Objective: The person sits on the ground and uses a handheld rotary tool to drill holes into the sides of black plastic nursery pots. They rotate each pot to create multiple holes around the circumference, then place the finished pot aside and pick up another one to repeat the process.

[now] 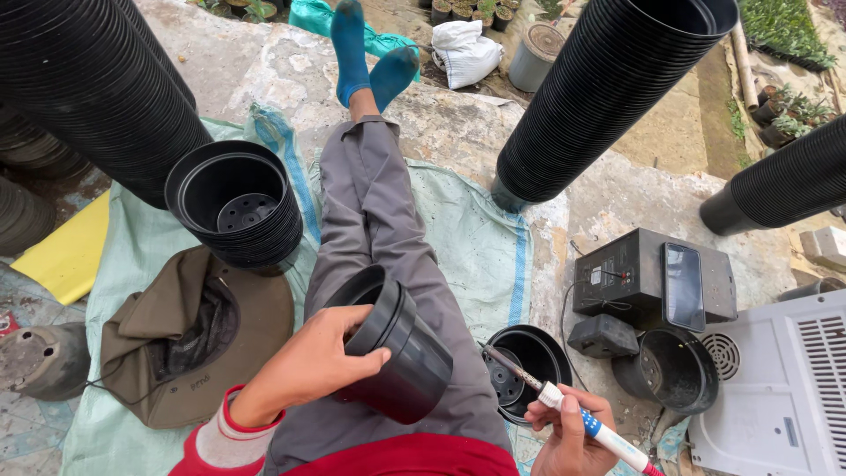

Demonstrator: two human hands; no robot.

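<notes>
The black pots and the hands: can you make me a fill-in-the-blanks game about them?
1. The left hand grips a stack of black pots by the ____.
2. The right hand holds a soldering iron with a blue and ____ handle.
3. The brown hat lies on a pale green ____.

Missing words: rim; white; sheet.

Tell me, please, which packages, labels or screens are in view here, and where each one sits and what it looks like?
Phone screen: dark, glossy rectangle lying on the black box, right of the legs.
Label: small white patch on the black box, front left corner.
White sack: knotted, bulging bag on the ground beyond the feet.
Teal bag: crumpled, beside the feet at the top edge.
</notes>
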